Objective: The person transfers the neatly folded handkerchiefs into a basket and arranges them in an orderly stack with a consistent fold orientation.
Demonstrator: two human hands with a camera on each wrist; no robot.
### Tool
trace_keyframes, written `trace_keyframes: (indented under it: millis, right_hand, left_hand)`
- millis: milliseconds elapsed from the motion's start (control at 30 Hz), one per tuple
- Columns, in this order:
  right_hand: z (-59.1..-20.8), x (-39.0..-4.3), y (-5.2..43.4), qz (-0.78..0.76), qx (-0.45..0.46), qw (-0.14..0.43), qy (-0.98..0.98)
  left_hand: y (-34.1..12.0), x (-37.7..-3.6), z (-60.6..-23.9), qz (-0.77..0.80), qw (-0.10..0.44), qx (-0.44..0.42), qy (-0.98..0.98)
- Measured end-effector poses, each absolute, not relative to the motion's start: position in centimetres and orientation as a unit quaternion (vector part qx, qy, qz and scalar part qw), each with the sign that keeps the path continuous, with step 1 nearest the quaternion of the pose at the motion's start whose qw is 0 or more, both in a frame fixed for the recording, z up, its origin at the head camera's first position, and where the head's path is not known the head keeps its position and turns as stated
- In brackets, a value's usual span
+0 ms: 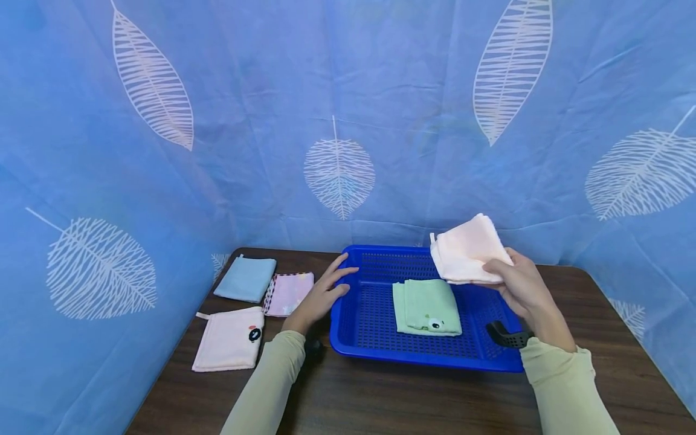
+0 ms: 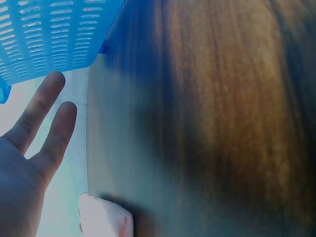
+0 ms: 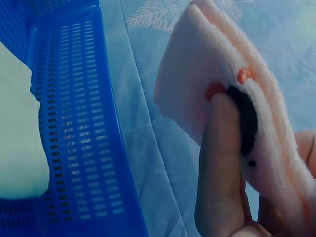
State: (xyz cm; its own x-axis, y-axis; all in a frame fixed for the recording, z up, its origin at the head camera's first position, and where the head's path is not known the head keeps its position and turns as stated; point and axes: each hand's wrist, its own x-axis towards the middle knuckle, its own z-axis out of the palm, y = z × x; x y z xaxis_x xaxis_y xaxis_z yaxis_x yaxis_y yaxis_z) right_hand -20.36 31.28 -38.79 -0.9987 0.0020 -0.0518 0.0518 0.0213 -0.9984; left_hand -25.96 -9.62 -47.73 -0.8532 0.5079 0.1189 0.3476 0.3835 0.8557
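Observation:
In the head view my right hand (image 1: 524,284) pinches a folded pale pink towel (image 1: 470,248) between thumb and fingers, above the right part of a blue plastic basket (image 1: 424,356). The right wrist view shows the folded towel's (image 3: 192,64) underside, with a dark patch and orange marks, pressed by a finger. My left hand (image 1: 321,296) has its fingers spread at the basket's left rim; two of those fingers show beneath the slotted basket wall (image 2: 54,34) in the left wrist view. Inside the basket lies a folded green towel (image 1: 429,308) with a bear's face.
Left of the basket, a light blue towel (image 1: 246,279), a pink towel with a checked edge (image 1: 290,295) and a pale pink towel with a black motif (image 1: 231,338) lie on the dark wooden table (image 1: 413,399). A blue leaf-print curtain (image 1: 402,163) hangs behind.

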Motion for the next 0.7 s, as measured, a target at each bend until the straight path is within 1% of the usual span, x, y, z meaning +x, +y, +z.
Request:
trace_keyframes:
  millis: [100,700]
  right_hand:
    - [-38.9,-20.5,31.1,-0.711,0.017,0.025,0.702]
    - [-39.8,-21.7,29.7,-0.736,-0.008,0.068,0.673]
  left_hand:
    - [-9.7,-25.2,-46.0,0.480,0.103,0.260,0.831]
    - [-9.6,-25.0,-46.0,0.490,0.100,0.259,0.826]
